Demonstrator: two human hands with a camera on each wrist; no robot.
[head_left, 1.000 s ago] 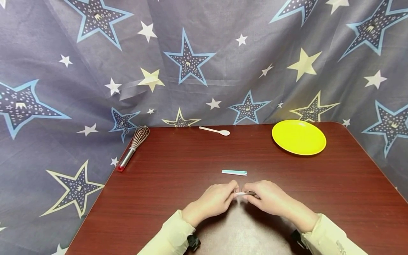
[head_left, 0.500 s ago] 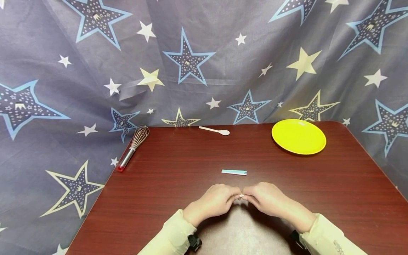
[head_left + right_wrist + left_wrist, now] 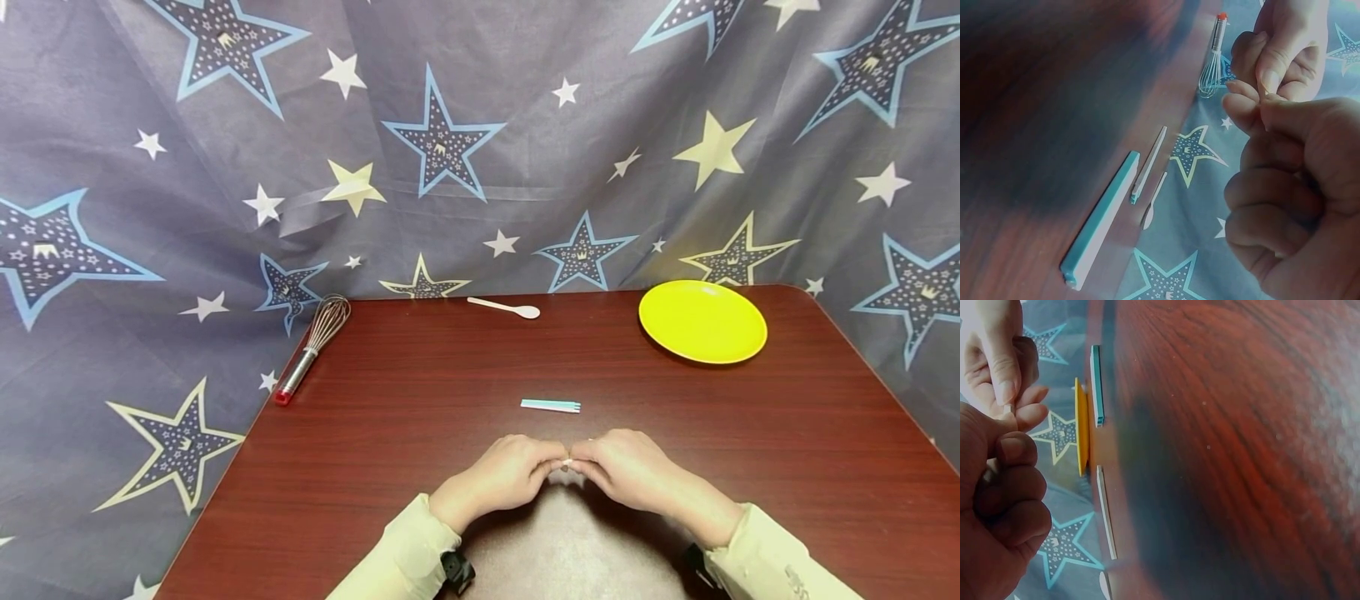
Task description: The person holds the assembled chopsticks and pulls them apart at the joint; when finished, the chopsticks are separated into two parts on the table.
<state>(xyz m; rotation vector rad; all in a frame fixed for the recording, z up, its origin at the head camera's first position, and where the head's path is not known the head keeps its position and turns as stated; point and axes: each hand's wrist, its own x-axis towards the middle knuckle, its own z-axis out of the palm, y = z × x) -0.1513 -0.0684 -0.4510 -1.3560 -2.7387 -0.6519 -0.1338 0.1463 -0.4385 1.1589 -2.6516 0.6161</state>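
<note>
Both hands meet near the middle of the table. In the head view, the left hand (image 3: 506, 473) and the right hand (image 3: 628, 467) have their fingertips together around a small, pale, slender piece (image 3: 567, 462). Thumbs and forefingers of both pinch it, and most of its length is covered by them. Only a short pale bit (image 3: 1007, 409) shows in the left wrist view, so I cannot tell its kind. Just beyond the hands lie slim white-and-teal sticks (image 3: 551, 406), larger in the right wrist view, where one stick (image 3: 1100, 222) has a teal side.
A whisk (image 3: 313, 348) with a red-ended handle lies at the table's left edge. Along the back edge is a white spoon (image 3: 506, 307), and a yellow plate (image 3: 702, 322) stands at the back right. A star-patterned cloth (image 3: 465, 225) hangs behind the brown-red table (image 3: 420, 375).
The hands have drawn together until their fingertips meet. A white piece with a dark part, seen between them one second ago, is now mostly covered. Nothing on the table has moved.
</note>
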